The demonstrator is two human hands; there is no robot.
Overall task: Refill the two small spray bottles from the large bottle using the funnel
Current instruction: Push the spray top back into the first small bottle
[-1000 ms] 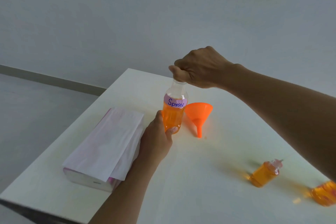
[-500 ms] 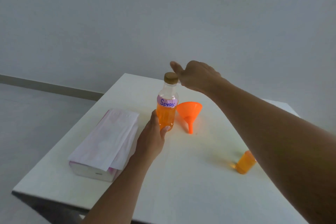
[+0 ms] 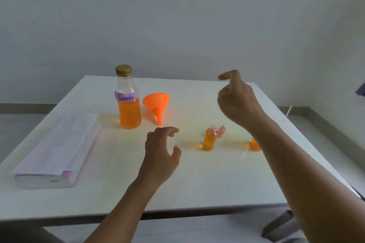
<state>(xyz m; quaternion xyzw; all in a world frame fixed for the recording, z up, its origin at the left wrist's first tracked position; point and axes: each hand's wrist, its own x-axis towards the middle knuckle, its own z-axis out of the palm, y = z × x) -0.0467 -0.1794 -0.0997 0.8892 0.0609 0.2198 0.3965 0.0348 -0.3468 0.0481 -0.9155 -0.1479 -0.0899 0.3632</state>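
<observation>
The large bottle (image 3: pixel 128 100) with orange liquid, a gold cap and a "Spray" label stands upright at the table's far left-centre. An orange funnel (image 3: pixel 157 104) lies on its side just right of it. One small bottle (image 3: pixel 209 138) stands upright without its cap, and a pinkish spray head (image 3: pixel 221 130) lies behind it. A second small bottle (image 3: pixel 254 145) is partly hidden behind my right forearm. My left hand (image 3: pixel 161 154) hovers open over the table's middle, holding nothing. My right hand (image 3: pixel 236 98) is raised above the small bottles, fingers loosely curled, empty.
A white tissue pack (image 3: pixel 59 150) lies along the left side of the white table (image 3: pixel 197 183). A grey wall stands behind the table. A metal table leg (image 3: pixel 276 225) shows at the lower right.
Both hands have let go of the large bottle, now capped and standing alone. My left hand drew back toward me and my right hand moved right, above the small bottles.
</observation>
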